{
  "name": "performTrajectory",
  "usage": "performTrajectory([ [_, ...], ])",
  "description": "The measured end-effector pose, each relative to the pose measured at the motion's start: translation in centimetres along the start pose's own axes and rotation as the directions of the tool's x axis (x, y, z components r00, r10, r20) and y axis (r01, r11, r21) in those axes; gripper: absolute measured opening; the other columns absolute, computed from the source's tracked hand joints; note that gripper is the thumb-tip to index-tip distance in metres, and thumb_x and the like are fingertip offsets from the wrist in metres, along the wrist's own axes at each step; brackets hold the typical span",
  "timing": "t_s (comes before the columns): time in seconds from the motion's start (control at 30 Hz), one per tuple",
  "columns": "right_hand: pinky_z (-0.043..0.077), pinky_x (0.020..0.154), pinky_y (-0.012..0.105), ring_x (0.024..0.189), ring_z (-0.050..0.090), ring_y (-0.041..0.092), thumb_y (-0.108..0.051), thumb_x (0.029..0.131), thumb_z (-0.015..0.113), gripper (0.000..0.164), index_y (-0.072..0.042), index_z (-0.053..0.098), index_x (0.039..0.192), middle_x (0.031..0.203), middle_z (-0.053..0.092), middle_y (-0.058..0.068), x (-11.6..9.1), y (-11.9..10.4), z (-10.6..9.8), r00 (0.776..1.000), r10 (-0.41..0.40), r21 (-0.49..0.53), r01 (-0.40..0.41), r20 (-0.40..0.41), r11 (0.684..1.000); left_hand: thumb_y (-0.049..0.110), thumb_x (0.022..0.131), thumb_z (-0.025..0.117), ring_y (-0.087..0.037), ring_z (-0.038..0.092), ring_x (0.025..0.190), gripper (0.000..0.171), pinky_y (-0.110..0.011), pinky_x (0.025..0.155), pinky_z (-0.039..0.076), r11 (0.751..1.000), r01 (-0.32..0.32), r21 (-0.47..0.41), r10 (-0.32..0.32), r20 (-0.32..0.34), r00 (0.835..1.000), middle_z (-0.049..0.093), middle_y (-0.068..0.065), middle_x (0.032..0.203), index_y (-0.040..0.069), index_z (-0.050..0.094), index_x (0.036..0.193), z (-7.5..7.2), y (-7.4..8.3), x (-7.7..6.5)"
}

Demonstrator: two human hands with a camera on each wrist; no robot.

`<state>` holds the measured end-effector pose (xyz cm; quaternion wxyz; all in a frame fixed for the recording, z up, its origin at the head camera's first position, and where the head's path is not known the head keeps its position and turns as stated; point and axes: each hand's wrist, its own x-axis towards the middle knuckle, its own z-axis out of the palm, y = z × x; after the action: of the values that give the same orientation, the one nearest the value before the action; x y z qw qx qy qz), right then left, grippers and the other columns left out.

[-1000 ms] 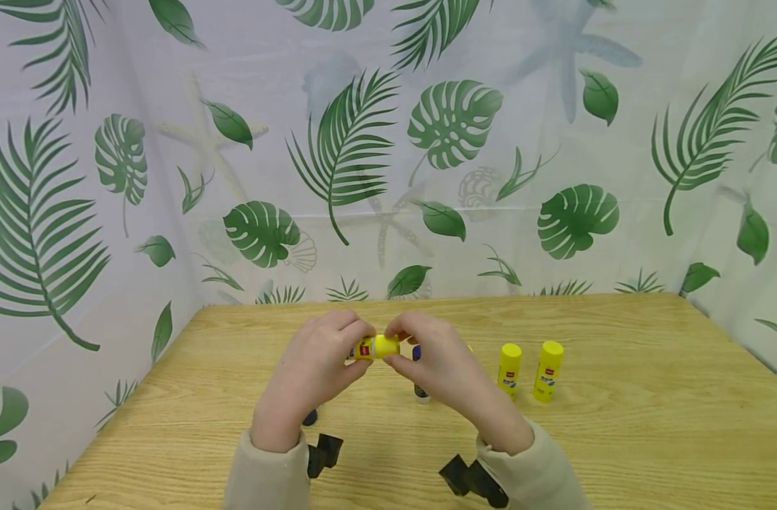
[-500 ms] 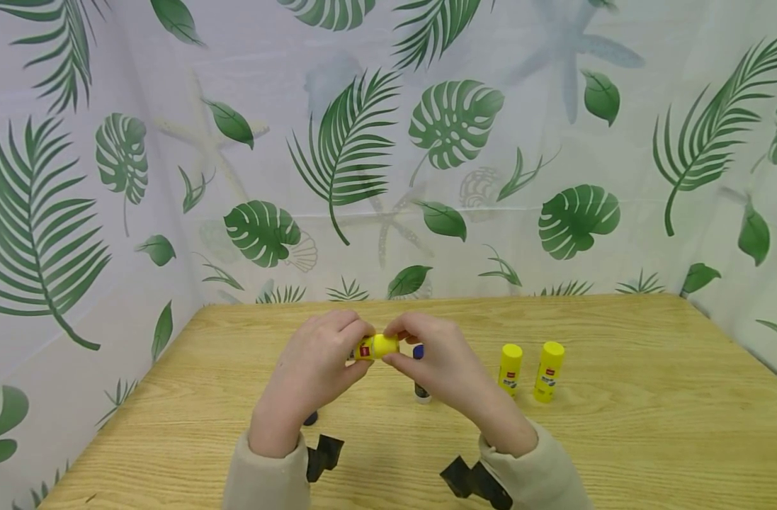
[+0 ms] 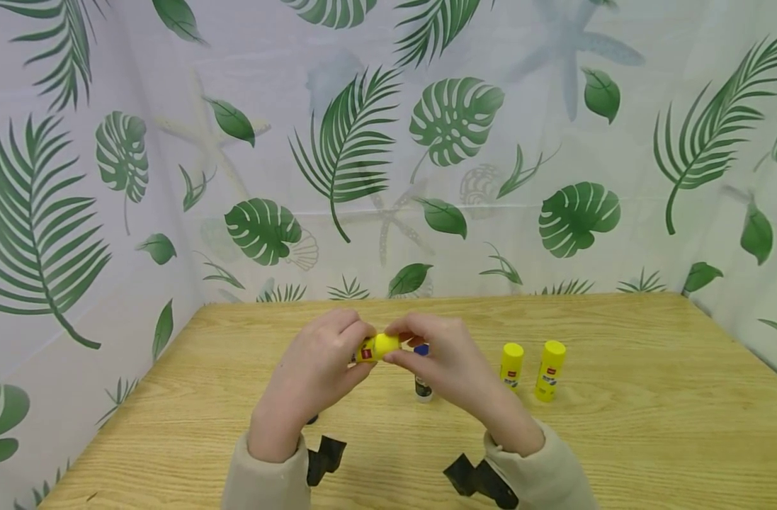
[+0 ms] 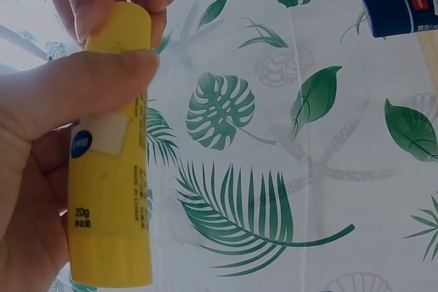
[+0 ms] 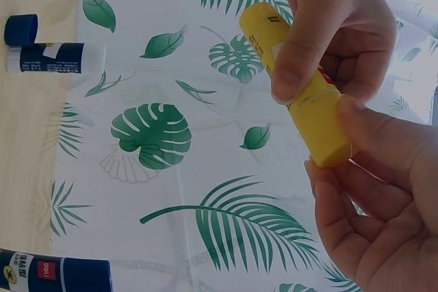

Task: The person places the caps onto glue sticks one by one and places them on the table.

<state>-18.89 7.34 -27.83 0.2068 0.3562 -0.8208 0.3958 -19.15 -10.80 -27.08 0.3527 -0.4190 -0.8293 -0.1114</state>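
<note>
My left hand (image 3: 321,354) grips the body of a yellow glue stick (image 4: 113,196), which lies roughly sideways above the table in the head view. The thumb of my left hand presses across it in the left wrist view. With thumb and fingertips, my right hand (image 3: 435,354) pinches the capped end of the same yellow glue stick (image 5: 321,128). A seam between cap and body shows in the right wrist view. Behind my right hand stands a blue glue stick (image 3: 423,388), partly covered by the fingers.
Two yellow glue sticks, a shorter-looking one (image 3: 511,365) and a taller-looking one (image 3: 549,372), stand upright on the wooden table (image 3: 649,425) at right. A blue glue stick body (image 5: 55,58) and a blue cap (image 5: 20,30) show at left in the right wrist view. Leaf-printed cloth (image 3: 388,177) surrounds the table.
The yellow glue stick has tilted slightly, its capped end rising a little. My right hand and wrist have shifted slightly to the right. Both hands keep their hold.
</note>
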Motion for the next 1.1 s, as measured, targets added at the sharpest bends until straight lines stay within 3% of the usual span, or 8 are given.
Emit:
performTrajectory([
  [0.3,0.048,0.062,0.019,0.072,0.059,0.011,-0.006,0.075,0.068,0.018,0.000,0.065,0.092,0.086,0.065,0.006,0.0,0.1,0.0,1.000,0.017,0.014,-0.017,-0.007,1.000,0.007,0.065,0.077,-0.013,0.046,0.066,0.022,-0.021,0.059,0.042,1.000,-0.008,0.009,0.008,0.002,1.000,0.051,-0.001,0.074,0.003,0.063,0.082,-0.1,0.2,0.1],
  [0.63,0.049,0.067,0.026,0.077,0.061,0.016,-0.007,0.075,0.069,0.020,0.000,0.065,0.093,0.088,0.065,0.007,0.1,0.4,-0.2,0.999,0.027,-0.080,-0.028,-0.021,0.996,0.015,0.066,0.077,-0.012,0.047,0.066,0.024,-0.022,0.059,0.042,1.000,-0.006,0.021,0.007,-0.030,1.000,0.054,0.001,0.075,0.006,0.062,0.082,0.9,-0.2,0.3],
  [0.8,0.049,0.071,0.030,0.082,0.060,0.019,-0.006,0.075,0.069,0.025,0.001,0.062,0.098,0.091,0.064,0.009,0.3,0.6,-0.4,0.996,0.062,-0.084,-0.067,-0.064,0.994,0.021,0.068,0.077,-0.011,0.050,0.068,0.031,-0.023,0.059,0.044,0.997,0.058,-0.043,-0.058,0.008,0.998,0.058,0.000,0.081,0.005,0.062,0.089,1.4,-0.3,0.6],
  [0.93,0.048,0.074,0.032,0.085,0.059,0.022,-0.006,0.078,0.066,0.038,0.002,0.052,0.113,0.097,0.062,0.012,0.5,0.6,-0.7,0.988,0.096,-0.057,-0.104,-0.121,0.993,0.016,0.074,0.072,-0.011,0.051,0.069,0.027,-0.022,0.058,0.044,0.987,0.130,-0.090,-0.130,0.007,0.991,0.059,-0.003,0.086,0.004,0.059,0.094,1.8,-0.2,1.3],
  [1.0,0.048,0.074,0.033,0.085,0.059,0.022,-0.008,0.080,0.065,0.045,0.001,0.045,0.119,0.098,0.062,0.013,0.5,0.7,-0.8,0.982,0.124,-0.034,-0.130,-0.142,0.991,0.013,0.074,0.070,-0.011,0.049,0.067,0.025,-0.021,0.057,0.044,0.978,0.175,-0.112,-0.179,-0.023,0.984,0.058,-0.004,0.085,0.003,0.058,0.094,1.9,-0.3,1.6],
  [1.1,0.047,0.075,0.036,0.086,0.059,0.023,-0.009,0.082,0.063,0.047,0.000,0.042,0.122,0.098,0.062,0.012,0.4,0.6,-1.0,0.975,0.148,0.001,-0.150,-0.167,0.989,0.011,0.073,0.069,-0.010,0.048,0.063,0.024,-0.020,0.054,0.044,0.953,0.259,-0.156,-0.273,-0.075,0.959,0.056,-0.005,0.082,0.003,0.057,0.093,2.0,-0.4,2.1],
])
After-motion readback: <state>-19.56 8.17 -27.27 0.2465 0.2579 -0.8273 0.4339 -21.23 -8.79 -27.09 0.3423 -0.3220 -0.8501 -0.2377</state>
